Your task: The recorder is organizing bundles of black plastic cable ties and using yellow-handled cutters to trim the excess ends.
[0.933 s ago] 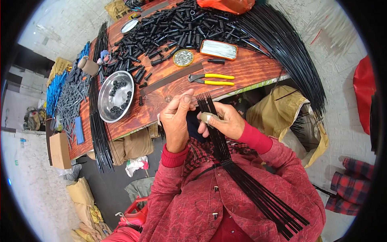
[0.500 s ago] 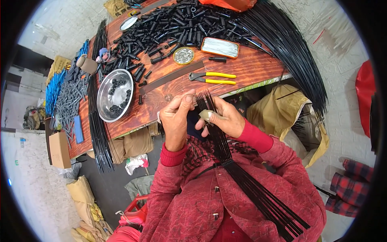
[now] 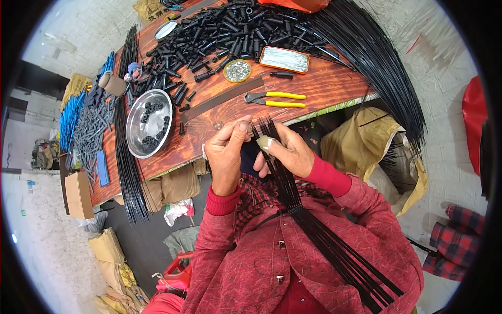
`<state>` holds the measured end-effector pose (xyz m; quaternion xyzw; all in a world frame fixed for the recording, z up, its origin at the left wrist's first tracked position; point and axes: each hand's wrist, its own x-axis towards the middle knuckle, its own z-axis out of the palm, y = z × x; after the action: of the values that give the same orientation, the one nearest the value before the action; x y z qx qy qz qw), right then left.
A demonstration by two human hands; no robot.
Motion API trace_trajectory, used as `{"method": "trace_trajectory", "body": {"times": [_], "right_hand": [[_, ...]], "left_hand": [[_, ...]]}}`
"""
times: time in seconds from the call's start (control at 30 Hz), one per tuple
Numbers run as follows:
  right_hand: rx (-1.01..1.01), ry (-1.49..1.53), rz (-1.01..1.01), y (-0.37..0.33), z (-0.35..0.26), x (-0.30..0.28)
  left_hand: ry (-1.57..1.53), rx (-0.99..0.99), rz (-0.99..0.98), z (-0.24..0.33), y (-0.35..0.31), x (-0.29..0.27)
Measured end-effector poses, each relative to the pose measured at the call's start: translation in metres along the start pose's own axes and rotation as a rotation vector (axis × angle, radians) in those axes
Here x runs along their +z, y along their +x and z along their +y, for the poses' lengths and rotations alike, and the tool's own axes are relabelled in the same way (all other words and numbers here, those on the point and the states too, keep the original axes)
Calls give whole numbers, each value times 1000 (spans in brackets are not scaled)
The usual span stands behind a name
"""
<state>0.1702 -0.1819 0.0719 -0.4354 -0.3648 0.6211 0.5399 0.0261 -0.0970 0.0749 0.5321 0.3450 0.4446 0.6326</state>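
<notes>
A bundle of thin black ribs, like umbrella ribs, runs from my hands down across my red jacket. They are drawn together at a narrow band near the waist and fan out below it. My right hand is closed around the upper part, with a tan wrap on its thumb. Beside the upper rib ends, my left hand is pinched, thumb against fingers. Whatever lies in that pinch is too small to make out. Beyond both hands, yellow-handled cutting pliers rest on the wooden table.
A heap of black tubular parts covers the table's far side. Nearer are a clear bowl of small black pieces, a round dish and a tray of thin wires. Long black rods overhang the right edge, above a tan sack.
Both hands have shifted only slightly, with the left wrist edging left and the right hand moving a little left. The grip on the black ribs stays the same.
</notes>
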Motion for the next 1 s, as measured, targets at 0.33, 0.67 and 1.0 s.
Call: {"method": "trace_trajectory", "body": {"times": [0.33, 0.67, 1.0], "right_hand": [[-82, 63, 43, 3, 10, 7], [-103, -192, 96, 8, 8, 8], [1, -222, 120, 23, 25, 9]], "left_hand": [[28, 11, -12, -5, 3, -2], [6, -92, -19, -2, 4, -7], [44, -175, -69, -28, 19, -33]]}}
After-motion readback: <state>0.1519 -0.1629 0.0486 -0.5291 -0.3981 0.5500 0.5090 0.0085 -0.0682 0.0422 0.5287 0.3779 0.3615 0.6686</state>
